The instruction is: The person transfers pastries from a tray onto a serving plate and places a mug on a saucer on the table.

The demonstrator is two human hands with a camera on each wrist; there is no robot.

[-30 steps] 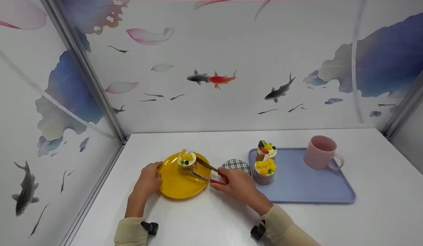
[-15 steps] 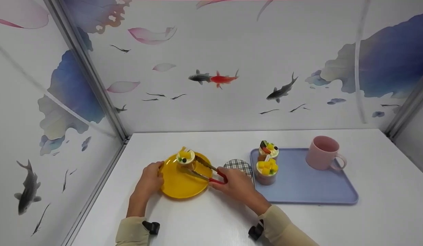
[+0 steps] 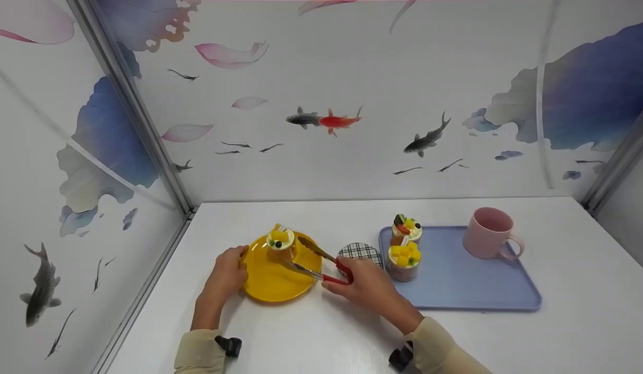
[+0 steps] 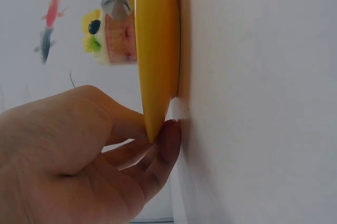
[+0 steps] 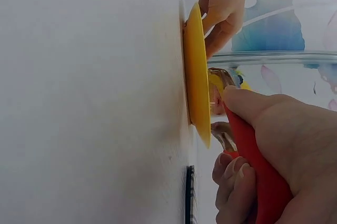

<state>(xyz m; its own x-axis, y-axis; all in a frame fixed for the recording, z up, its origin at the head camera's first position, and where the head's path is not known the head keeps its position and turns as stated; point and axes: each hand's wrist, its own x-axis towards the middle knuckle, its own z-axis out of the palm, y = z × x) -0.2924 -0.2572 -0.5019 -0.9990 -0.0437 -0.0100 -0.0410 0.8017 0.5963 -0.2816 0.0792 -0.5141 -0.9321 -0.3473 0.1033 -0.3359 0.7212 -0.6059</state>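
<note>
My left hand (image 3: 228, 275) pinches the left rim of a yellow plate (image 3: 272, 288), thumb above and fingers below, as the left wrist view shows. On the plate stands a small dessert cup (image 3: 281, 243) with yellow fruit, cream and a dark berry on top. My right hand (image 3: 367, 283) grips red-handled metal tongs (image 3: 329, 266). Their two arms are spread apart just right of the cup, with a gap showing between the far tip and the cup in the head view. In the right wrist view the red handle (image 5: 258, 169) lies between thumb and curled fingers.
A blue tray (image 3: 472, 291) to the right bears two more dessert cups, one with mango cubes (image 3: 404, 259) and one with mixed fruit (image 3: 406, 228), plus a pink mug (image 3: 488, 234). A round checked coaster (image 3: 360, 252) lies between plate and tray, partly behind the right hand.
The tongs have spread and drawn back slightly to the right from the dessert cup. The cup stands a little further left on the plate. My left hand keeps its hold on the rim.
</note>
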